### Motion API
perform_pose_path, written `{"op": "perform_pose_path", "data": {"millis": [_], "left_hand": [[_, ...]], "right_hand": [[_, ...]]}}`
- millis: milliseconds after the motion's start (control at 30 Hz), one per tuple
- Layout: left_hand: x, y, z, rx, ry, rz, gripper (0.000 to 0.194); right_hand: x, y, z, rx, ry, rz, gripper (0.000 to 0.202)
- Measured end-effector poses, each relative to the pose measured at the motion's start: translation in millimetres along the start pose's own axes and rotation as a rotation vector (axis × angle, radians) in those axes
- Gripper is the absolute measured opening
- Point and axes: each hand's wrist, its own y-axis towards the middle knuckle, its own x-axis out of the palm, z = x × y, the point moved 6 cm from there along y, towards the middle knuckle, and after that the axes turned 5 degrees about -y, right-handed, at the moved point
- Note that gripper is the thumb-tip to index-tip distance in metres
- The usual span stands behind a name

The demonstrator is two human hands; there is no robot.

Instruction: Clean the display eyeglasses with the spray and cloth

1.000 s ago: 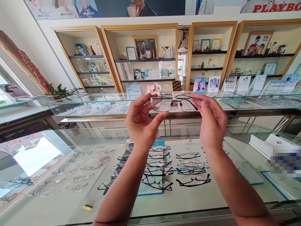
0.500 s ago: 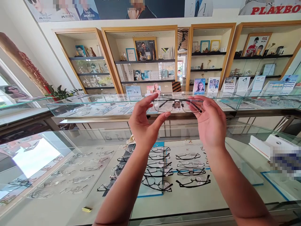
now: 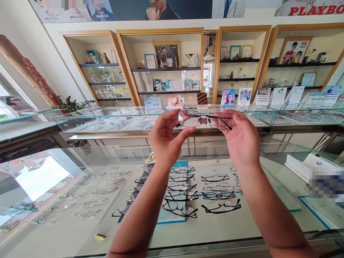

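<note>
A pair of eyeglasses [image 3: 204,116] with a thin dark metal frame is held up level in front of me, above the glass counter. My left hand [image 3: 168,134] has its fingers curled at the left end of the frame, its thumb stretched out just below the left lens. At the other end, my right hand [image 3: 242,138] grips the frame's right edge, with some fingers behind the lens. Dark temple arms show through the lenses. Beneath my hands, rows of eyeglasses [image 3: 182,208] lie inside the counter.
The near glass display counter [image 3: 129,234] spans the foreground, with a small gold-coloured piece [image 3: 99,237] at its lower left. On the right stands a white box-like object [image 3: 317,163]. Farther back is another glass showcase [image 3: 129,123], with wooden shelf units [image 3: 118,64] along the wall.
The eyeglasses have turned slightly, so the temple arms show at different places behind the lenses. My left hand has shifted a little to the right; both hands stay at the frame.
</note>
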Motion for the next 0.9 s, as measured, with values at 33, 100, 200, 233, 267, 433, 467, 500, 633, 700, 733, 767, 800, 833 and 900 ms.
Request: {"op": "perform_pose_path", "data": {"millis": [33,100,200,233,267,433,467,500,633,700,733,767,800,833,900], "left_hand": [[-1.9,2.1,0.4,-0.005,-0.007,-0.025,0.053],[-5.1,6.2,2.3,-0.024,-0.009,-0.093,0.055],[-5.1,9.1,6.8,-0.086,-0.007,-0.232,0.056],[-4.0,9.0,8.3,-0.111,-0.006,-0.278,0.055],[-2.7,8.6,9.8,-0.134,-0.005,-0.318,0.055],[2.2,6.2,12.0,-0.203,-0.009,-0.436,0.054],[3.2,5.6,10.6,-0.224,-0.011,-0.457,0.053],[4.2,4.9,8.9,-0.243,-0.003,-0.475,0.053],[8.2,3.2,9.5,-0.197,0.175,-0.403,0.055],[9.5,1.4,15.3,-0.161,0.299,-0.249,0.045],[10.4,-0.6,17.8,-0.173,0.345,-0.167,0.034],[12.4,-3.1,18.9,-0.212,0.375,-0.106,0.019],[16.4,-6.0,18.3,-0.272,0.381,-0.087,0.01],[22.4,-9.0,15.9,-0.348,0.362,-0.114,0.014],[35.2,-14.6,8.8,-0.498,0.287,-0.207,0.022]], "right_hand": [[-1.4,2.2,-1.3,0.017,-0.015,-0.034,0.023],[-5.2,6.1,-6.1,0.026,-0.102,-0.115,0.022],[-7.1,7.3,-12.5,0.033,-0.289,-0.279,0.019],[-5.6,6.1,-12.8,0.05,-0.336,-0.346,0.019],[-3.4,4.4,-12.5,0.071,-0.369,-0.41,0.021],[3.8,-1.2,-7.5,0.177,-0.42,-0.543,0.025],[4.1,-1.5,-5.4,0.213,-0.417,-0.554,0.023],[4.1,-1.7,-3.3,0.248,-0.41,-0.562,0.021],[-0.3,1.8,1.1,0.282,-0.422,-0.483,0.019],[-2.8,3.9,-0.3,0.214,-0.496,-0.387,0.018],[-2.6,4.3,-1.9,0.159,-0.551,-0.345,0.017],[-1.5,4.2,-4.3,0.093,-0.615,-0.303,0.016],[1.0,3.5,-6.9,0.021,-0.684,-0.272,0.017],[4.7,2.3,-8.4,-0.037,-0.754,-0.259,0.019],[12.9,0.1,-8.4,-0.091,-0.877,-0.251,0.022]]}}
